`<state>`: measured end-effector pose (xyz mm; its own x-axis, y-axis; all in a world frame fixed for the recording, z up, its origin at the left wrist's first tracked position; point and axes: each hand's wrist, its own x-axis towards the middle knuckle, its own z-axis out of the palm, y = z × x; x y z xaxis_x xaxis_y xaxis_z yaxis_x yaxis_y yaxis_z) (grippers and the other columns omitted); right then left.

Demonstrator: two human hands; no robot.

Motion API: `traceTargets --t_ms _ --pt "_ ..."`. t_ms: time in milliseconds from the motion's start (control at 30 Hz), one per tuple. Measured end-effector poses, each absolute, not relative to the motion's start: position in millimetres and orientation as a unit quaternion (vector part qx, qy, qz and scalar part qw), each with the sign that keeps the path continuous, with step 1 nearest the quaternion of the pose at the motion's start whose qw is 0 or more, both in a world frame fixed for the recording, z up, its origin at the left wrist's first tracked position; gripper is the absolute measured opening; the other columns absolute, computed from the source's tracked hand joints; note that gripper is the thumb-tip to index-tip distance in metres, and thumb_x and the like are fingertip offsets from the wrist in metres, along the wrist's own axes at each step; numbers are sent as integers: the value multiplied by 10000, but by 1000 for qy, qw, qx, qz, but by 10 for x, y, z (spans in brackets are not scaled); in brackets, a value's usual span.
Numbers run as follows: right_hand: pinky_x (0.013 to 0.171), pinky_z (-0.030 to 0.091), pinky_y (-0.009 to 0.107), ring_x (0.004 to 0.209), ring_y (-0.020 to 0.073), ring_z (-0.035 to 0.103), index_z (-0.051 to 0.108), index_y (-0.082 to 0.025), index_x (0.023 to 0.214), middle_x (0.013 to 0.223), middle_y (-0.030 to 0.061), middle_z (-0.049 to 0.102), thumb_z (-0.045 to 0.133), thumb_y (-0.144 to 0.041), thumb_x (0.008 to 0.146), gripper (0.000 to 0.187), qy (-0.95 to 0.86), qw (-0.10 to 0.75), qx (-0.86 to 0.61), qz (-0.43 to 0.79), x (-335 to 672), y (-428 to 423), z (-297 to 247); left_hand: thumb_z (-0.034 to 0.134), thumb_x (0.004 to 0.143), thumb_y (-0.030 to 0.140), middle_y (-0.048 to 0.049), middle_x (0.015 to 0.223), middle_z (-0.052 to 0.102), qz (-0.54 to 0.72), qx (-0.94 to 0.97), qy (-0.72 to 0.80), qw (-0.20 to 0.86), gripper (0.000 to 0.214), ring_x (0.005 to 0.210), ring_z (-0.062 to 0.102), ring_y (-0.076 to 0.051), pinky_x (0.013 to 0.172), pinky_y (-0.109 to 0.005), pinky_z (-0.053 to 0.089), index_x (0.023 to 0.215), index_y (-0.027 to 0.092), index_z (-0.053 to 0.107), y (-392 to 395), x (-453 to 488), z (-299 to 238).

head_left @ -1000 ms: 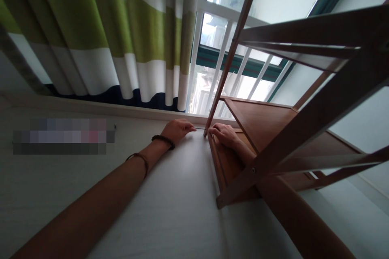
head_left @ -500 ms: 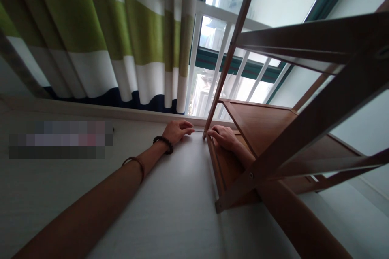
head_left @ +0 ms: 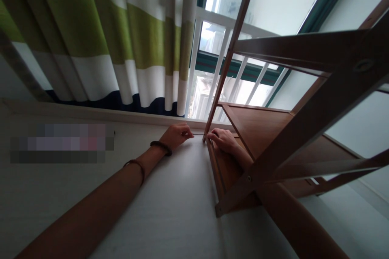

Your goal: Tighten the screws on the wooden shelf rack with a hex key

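My left hand (head_left: 178, 135) is closed in a pinch beside the far left leg of a brown wooden shelf (head_left: 258, 119). From its fingertips a thin dark rod (head_left: 199, 134), which looks like a hex key, runs to the foot of that leg; its other end is too small to make out. On the inner side of the same corner, my right hand (head_left: 224, 139) reaches through the frame, its fingers curled over the bottom rail by the leg. The right forearm passes behind a near slanting bar. Dark bracelets circle the left wrist and forearm.
A striped white, green and navy curtain (head_left: 146, 44) hangs at the back left. Behind the shelf are white railings (head_left: 220, 60) and a green-framed window. Pale floor (head_left: 170, 206) lies below, with a blurred-out patch (head_left: 60, 141) on the left. A wall stands at the right.
My left hand's fingers have closed more tightly and the wrist has turned slightly. The right hand stays at the shelf's corner. The view has tilted a little.
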<state>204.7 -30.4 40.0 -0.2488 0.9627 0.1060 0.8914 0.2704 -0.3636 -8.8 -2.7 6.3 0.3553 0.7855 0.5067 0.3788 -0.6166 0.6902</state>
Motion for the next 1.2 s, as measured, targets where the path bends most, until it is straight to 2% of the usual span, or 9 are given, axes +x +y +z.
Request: traceTargets --t_ms 133,233,400,533,833,1033,1200 --pt "662 352 247 752 147 545 586 -154 787 821 49 621 428 -356 894 278 -785 151 -590 116 2037 -321 426 742 641 293 14 573 575 404 771 392 299 169 547 501 -102 538 -221 383 617 152 652 -10 -102 42" --pt "666 357 249 754 148 546 579 -167 787 832 46 625 422 -366 895 275 -786 147 -589 115 2057 -306 414 719 665 369 12 514 593 385 743 416 357 237 481 518 -100 480 -209 379 678 138 667 -9 -99 48" --pt "689 365 271 729 157 531 545 -187 764 802 39 606 458 -553 840 383 -791 133 -588 106 2117 -282 371 681 688 444 -52 725 714 365 705 429 431 315 507 580 -96 438 -188 387 739 134 690 -10 -108 88" --pt "707 365 291 725 166 520 531 -188 767 785 34 582 498 -645 773 458 -792 125 -592 87 2137 -273 345 667 692 476 -73 801 728 361 683 432 467 352 544 599 -106 383 -175 350 780 137 697 3 -125 96" --pt "652 329 254 684 137 510 528 -170 725 713 15 581 451 -547 851 405 -776 119 -613 84 2056 -277 384 703 659 471 -77 842 731 377 649 421 509 358 638 631 -120 416 -167 366 793 139 700 15 -139 100" --pt "665 308 256 733 145 517 556 -152 766 758 54 611 321 -440 943 411 -774 123 -615 88 2002 -350 452 748 607 453 -105 831 737 355 613 441 551 363 757 683 -190 479 -194 424 773 134 700 9 -118 129" --pt "677 313 257 740 148 515 574 -146 785 775 58 616 300 -397 956 409 -776 117 -613 86 2006 -329 442 777 580 423 -113 867 738 353 586 464 563 392 780 693 -197 499 -204 450 832 138 687 13 -83 128"
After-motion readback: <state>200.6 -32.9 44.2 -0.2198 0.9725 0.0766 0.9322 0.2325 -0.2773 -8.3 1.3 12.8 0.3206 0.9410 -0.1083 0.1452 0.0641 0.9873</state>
